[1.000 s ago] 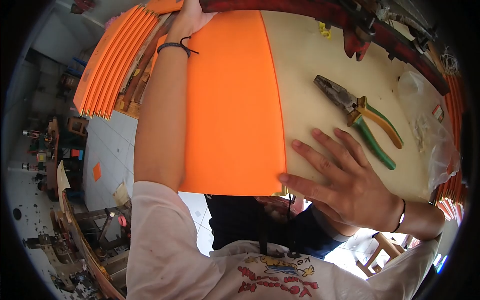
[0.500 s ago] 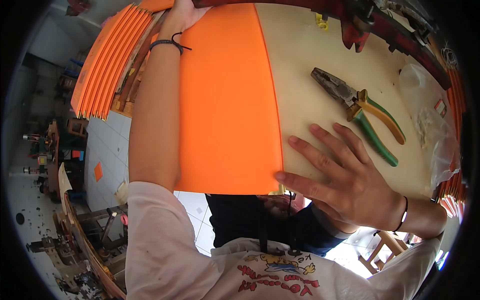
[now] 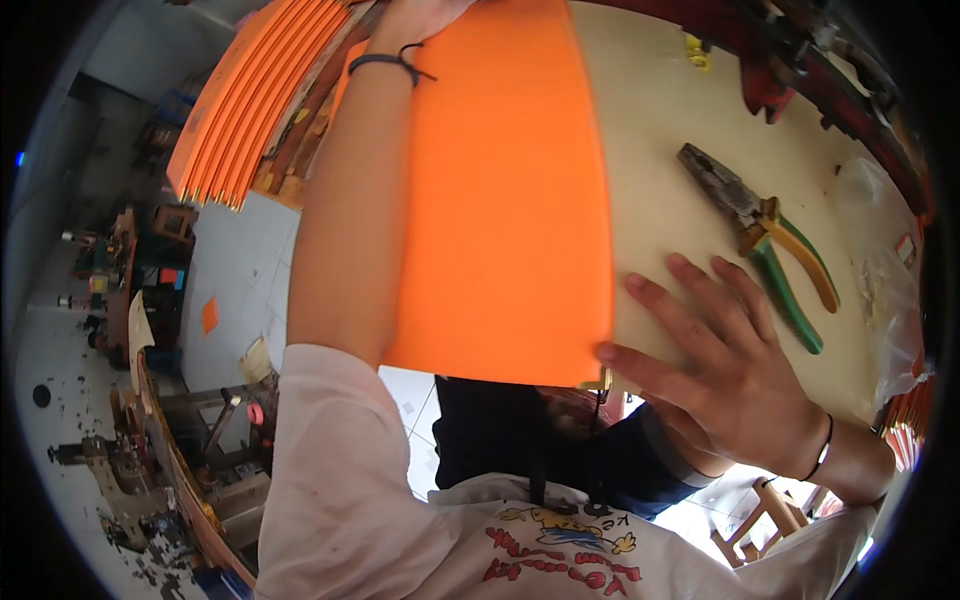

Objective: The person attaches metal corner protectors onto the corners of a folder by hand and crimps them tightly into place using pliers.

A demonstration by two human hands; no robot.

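Note:
An orange hanging file folder (image 3: 505, 220) lies flat on the cream tabletop, and a brass-coloured end shows at its near right corner. My left hand (image 3: 425, 14) reaches over the folder's left side to its far part. The top edge of the view cuts off those fingers, so their state is hidden. My right hand (image 3: 730, 370) rests beside the folder's near right corner with fingers spread. Its lowest visible fingertip is at the folder's edge, and the thumb is mostly hidden. Beyond that hand lie combination pliers (image 3: 765, 235) with green and yellow handles.
Several orange folders (image 3: 255, 110) with brass ends are stacked at the far left. A dark red metal frame (image 3: 765, 85) runs along the far right. Clear plastic (image 3: 885, 280) lies at the right edge, and a small yellow piece (image 3: 697, 52) sits near the frame.
The view has shifted, so the folder, pliers and both hands appear further right. My hands keep about the same places relative to the folder.

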